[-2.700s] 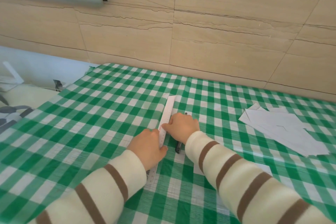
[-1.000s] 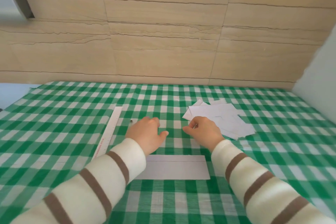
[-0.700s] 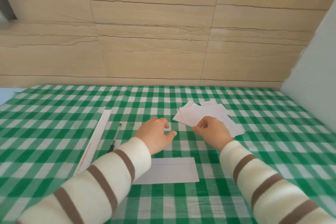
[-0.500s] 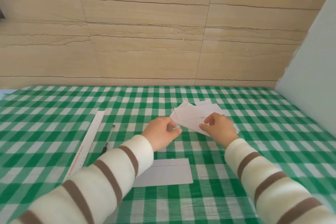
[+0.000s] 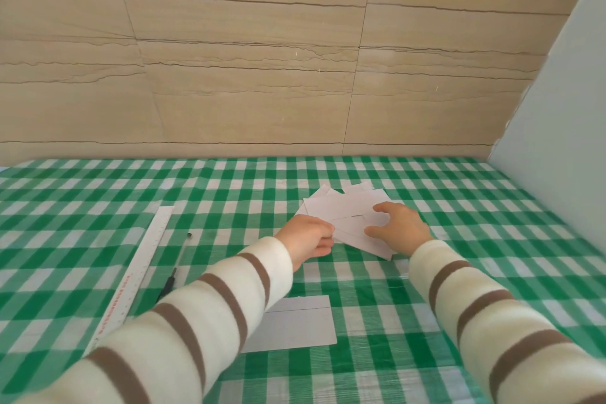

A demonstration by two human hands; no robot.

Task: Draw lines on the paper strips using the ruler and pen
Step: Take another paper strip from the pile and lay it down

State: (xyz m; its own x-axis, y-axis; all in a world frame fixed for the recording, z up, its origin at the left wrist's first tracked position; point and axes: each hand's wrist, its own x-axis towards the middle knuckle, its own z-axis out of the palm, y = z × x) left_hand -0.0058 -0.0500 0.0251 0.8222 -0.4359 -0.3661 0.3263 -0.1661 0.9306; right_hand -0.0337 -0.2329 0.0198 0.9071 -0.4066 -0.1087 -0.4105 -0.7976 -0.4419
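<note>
A loose pile of white paper strips (image 5: pixel 344 207) lies on the green checked tablecloth, right of centre. My left hand (image 5: pixel 306 238) pinches the left end of one strip at the pile's near edge. My right hand (image 5: pixel 398 226) rests on the pile's right side with fingers spread and arched. One strip with a drawn line (image 5: pixel 295 325) lies nearer to me, partly under my left sleeve. The white ruler (image 5: pixel 141 269) lies diagonally at the left, with the black pen (image 5: pixel 173 269) just right of it. Neither is touched.
The tablecloth (image 5: pixel 492 239) reaches back to a beige tiled wall (image 5: pixel 262 75). A pale blue panel (image 5: pixel 564 108) stands along the right side of the table.
Both hands have left the ruler and pen and moved right and forward onto the strip pile. The view swung right. The lined strip stays near me.
</note>
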